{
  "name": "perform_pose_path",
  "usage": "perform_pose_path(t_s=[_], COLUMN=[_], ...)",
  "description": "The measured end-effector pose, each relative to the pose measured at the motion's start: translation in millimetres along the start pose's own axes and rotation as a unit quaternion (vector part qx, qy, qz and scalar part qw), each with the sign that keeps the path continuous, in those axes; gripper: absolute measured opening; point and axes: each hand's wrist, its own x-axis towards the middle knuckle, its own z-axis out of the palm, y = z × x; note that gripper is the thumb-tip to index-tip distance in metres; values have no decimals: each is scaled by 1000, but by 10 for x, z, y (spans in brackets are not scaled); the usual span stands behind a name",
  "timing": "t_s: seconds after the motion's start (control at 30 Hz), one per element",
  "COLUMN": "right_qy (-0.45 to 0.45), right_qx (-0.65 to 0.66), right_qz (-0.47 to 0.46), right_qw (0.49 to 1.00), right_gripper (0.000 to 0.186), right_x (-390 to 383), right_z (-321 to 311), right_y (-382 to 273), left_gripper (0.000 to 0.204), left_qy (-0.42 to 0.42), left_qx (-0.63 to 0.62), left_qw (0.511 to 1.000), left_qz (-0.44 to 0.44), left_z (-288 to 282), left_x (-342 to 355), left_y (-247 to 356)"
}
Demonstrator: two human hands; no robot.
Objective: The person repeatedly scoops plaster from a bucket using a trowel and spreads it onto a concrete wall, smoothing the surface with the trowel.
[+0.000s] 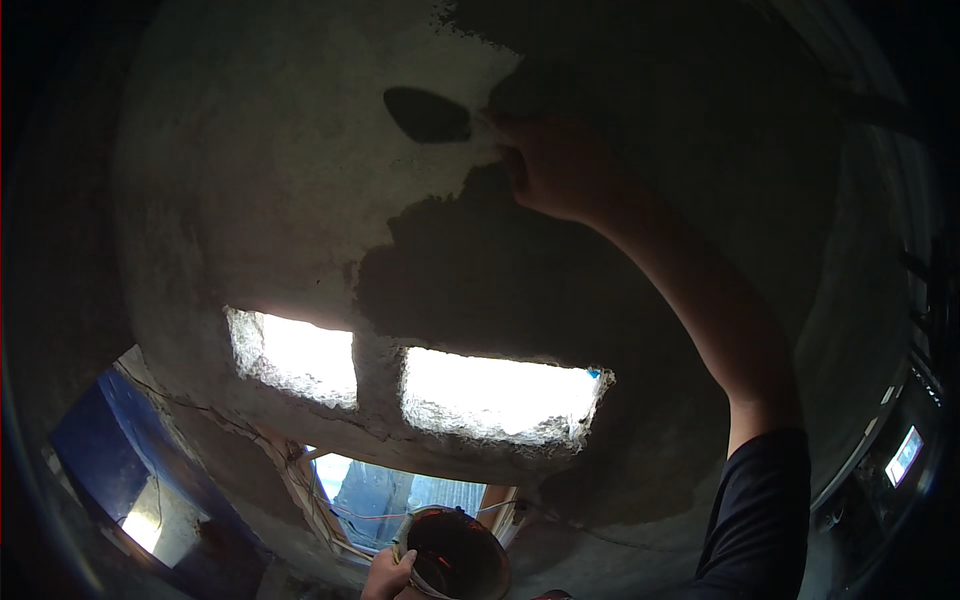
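My right hand (548,165) is raised against the grey plastered wall (280,180), its fingers closed on the handle of a trowel with a dark, rounded blade (425,113). Around it a darker, wet-looking coat with a ragged edge (640,290) covers the wall's right part, while paler plaster shows at the left. At the bottom my left hand (390,572) grips the rim of a dark bucket (470,550); a pale strip beside my thumb is too unclear to name. The bucket's inside is dark.
Two bright rough-edged openings (290,355) (500,395) pierce the wall. Below are a framed window (380,500) with loose wires across it and, at left, a blue surface (115,440). A small bright window (903,452) shows at far right.
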Motion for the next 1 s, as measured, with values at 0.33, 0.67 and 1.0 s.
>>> perform_pose_path(t_s=[0.33,0.67,1.0], right_qy=[121,-30,86], right_qx=[-80,14,67], right_qz=[152,158,221], right_qw=[978,987,969], right_gripper=[44,63,30], right_x=[181,-1561,603], right_z=[403,616,-212], right_y=[-167,-1350,197], left_gripper=[29,27,30], left_qy=[-98,-49,-27], left_qx=[26,-37,6], left_qw=[995,998,1000], left_qz=[19,-18,0], left_z=[209,70,81], left_x=[-72,-284,-367], left_y=[226,86,24])
